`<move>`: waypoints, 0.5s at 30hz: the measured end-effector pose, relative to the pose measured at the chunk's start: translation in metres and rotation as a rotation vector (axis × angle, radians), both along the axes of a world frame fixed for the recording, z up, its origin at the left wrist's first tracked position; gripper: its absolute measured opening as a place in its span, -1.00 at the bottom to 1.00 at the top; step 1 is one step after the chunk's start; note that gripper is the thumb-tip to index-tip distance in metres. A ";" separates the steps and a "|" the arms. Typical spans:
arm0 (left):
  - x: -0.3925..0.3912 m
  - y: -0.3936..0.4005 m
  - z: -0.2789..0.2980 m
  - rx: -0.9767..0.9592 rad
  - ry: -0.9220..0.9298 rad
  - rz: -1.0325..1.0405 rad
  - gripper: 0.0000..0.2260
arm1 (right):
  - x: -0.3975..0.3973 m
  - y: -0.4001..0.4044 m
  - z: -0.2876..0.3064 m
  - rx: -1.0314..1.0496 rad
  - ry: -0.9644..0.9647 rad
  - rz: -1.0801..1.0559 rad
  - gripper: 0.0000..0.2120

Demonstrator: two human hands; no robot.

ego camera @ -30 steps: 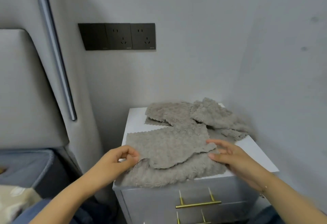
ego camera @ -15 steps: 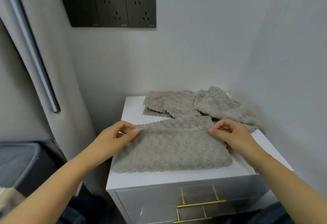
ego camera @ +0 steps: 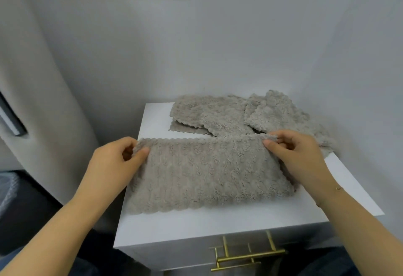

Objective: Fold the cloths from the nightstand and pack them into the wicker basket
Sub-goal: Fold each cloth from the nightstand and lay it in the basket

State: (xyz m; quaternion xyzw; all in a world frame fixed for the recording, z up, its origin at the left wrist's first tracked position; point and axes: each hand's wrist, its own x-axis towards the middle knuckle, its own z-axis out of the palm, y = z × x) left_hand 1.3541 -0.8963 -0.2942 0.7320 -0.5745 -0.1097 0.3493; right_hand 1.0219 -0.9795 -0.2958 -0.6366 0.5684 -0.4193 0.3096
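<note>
While each hand, left (ego camera: 113,162) and right (ego camera: 298,155), pinches a far corner of the cloth (ego camera: 207,177) | step: first fold done | next: fold again crosswise, edges aligned.

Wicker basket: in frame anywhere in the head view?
No: only the nightstand, the front cloth pinched by the left hand and right hand, and the cloth pile show.
</note>
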 end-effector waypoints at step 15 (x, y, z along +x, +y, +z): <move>0.003 -0.022 -0.017 0.109 -0.111 -0.133 -0.72 | 0.008 -0.006 -0.010 -0.144 0.401 -0.051 -0.74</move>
